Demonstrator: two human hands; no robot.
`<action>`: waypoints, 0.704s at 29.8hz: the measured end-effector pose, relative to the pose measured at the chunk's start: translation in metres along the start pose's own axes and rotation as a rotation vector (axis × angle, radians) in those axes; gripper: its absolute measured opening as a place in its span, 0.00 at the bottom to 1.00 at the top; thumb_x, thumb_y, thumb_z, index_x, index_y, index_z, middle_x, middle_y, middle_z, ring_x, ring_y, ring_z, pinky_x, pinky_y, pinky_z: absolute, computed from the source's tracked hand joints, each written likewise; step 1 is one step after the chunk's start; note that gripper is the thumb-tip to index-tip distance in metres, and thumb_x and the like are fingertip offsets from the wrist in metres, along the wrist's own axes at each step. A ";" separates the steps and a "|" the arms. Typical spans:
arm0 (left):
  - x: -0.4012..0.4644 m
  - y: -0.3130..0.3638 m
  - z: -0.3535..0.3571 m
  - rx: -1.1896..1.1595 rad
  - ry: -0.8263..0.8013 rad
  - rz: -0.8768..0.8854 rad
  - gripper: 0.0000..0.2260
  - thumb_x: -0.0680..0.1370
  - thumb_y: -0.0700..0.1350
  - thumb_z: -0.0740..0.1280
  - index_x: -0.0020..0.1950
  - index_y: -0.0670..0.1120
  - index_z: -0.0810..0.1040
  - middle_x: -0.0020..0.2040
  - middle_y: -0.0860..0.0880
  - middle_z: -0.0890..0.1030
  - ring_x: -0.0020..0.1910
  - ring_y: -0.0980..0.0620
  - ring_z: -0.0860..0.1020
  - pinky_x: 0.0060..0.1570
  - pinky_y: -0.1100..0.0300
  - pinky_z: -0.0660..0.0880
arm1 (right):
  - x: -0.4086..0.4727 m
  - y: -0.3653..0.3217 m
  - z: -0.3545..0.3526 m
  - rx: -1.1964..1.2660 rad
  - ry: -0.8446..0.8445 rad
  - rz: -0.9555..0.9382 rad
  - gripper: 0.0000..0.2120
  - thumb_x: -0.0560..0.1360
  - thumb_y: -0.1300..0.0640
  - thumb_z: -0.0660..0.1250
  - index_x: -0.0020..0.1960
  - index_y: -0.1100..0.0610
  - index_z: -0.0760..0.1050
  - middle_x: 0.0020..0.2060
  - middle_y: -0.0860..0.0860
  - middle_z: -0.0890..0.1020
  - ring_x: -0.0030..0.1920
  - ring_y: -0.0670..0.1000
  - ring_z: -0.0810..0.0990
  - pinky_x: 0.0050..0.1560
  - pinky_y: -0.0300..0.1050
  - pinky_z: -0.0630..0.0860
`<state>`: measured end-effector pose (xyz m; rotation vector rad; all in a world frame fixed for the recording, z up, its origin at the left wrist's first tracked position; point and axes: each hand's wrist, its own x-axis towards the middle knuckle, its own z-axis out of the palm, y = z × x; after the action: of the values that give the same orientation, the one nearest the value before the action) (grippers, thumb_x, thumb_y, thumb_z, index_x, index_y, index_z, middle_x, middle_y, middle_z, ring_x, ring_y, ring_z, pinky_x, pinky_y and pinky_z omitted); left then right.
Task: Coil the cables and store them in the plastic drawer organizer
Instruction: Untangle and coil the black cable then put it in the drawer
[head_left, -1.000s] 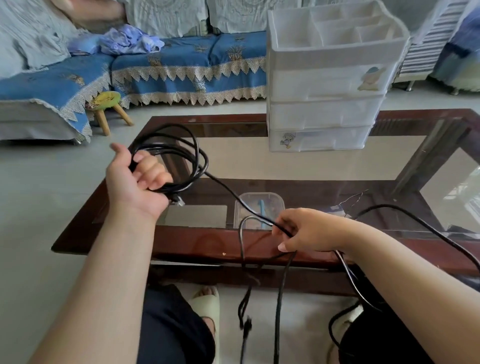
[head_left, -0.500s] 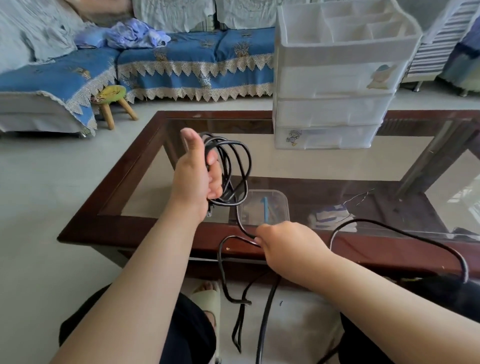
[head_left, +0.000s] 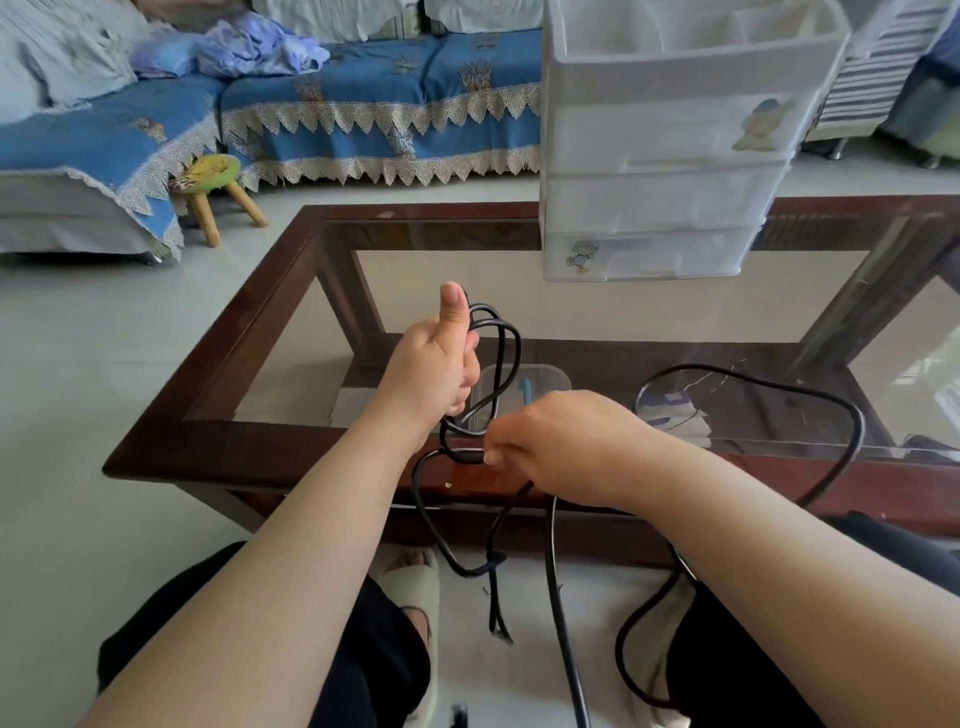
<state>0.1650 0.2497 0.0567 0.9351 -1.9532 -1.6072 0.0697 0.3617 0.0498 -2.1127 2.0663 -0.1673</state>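
A long black cable (head_left: 501, 358) is partly wound into loops that my left hand (head_left: 431, 364) grips, thumb pointing up, above the near part of the glass table. Just below it my right hand (head_left: 558, 444) pinches the same cable close to the coil. The loose rest of the cable (head_left: 852, 415) arcs over the table at the right and hangs down past my knees to the floor. The white plastic drawer organizer (head_left: 670, 150) stands on the far side of the table, drawers closed, its top tray divided into compartments.
The glass-topped table has a dark wood frame (head_left: 218, 457). Under the glass lie a clear box (head_left: 540, 384) and some papers (head_left: 675, 415). A blue-covered sofa (head_left: 374, 98) and a small stool (head_left: 213, 192) stand beyond on the tiled floor.
My left hand carried the coil rightward and nearer, turning it upright. My right hand slid along the cable up to the coil, bringing another stretch of cable with it.
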 end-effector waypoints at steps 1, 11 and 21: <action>0.001 0.000 0.000 0.013 0.001 -0.010 0.28 0.69 0.71 0.47 0.37 0.44 0.63 0.25 0.48 0.60 0.22 0.53 0.57 0.21 0.65 0.59 | 0.001 0.002 0.000 0.010 0.017 0.003 0.12 0.81 0.49 0.56 0.55 0.49 0.76 0.36 0.46 0.73 0.41 0.52 0.74 0.39 0.43 0.65; 0.008 -0.006 0.017 0.326 -0.001 -0.249 0.30 0.81 0.63 0.46 0.33 0.43 0.73 0.24 0.48 0.74 0.23 0.52 0.74 0.30 0.59 0.68 | 0.008 0.006 -0.004 0.326 0.348 -0.008 0.19 0.73 0.47 0.69 0.57 0.52 0.66 0.30 0.45 0.77 0.31 0.49 0.73 0.34 0.47 0.71; 0.004 -0.002 0.004 -0.007 -0.384 -0.202 0.31 0.77 0.67 0.49 0.25 0.49 0.75 0.21 0.48 0.61 0.18 0.54 0.57 0.20 0.66 0.55 | 0.005 0.013 -0.010 0.414 0.348 0.059 0.23 0.69 0.49 0.73 0.53 0.49 0.60 0.36 0.47 0.78 0.35 0.51 0.75 0.37 0.47 0.73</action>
<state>0.1600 0.2489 0.0536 0.8959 -2.1544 -2.0321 0.0554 0.3558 0.0564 -1.8646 2.0360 -0.9256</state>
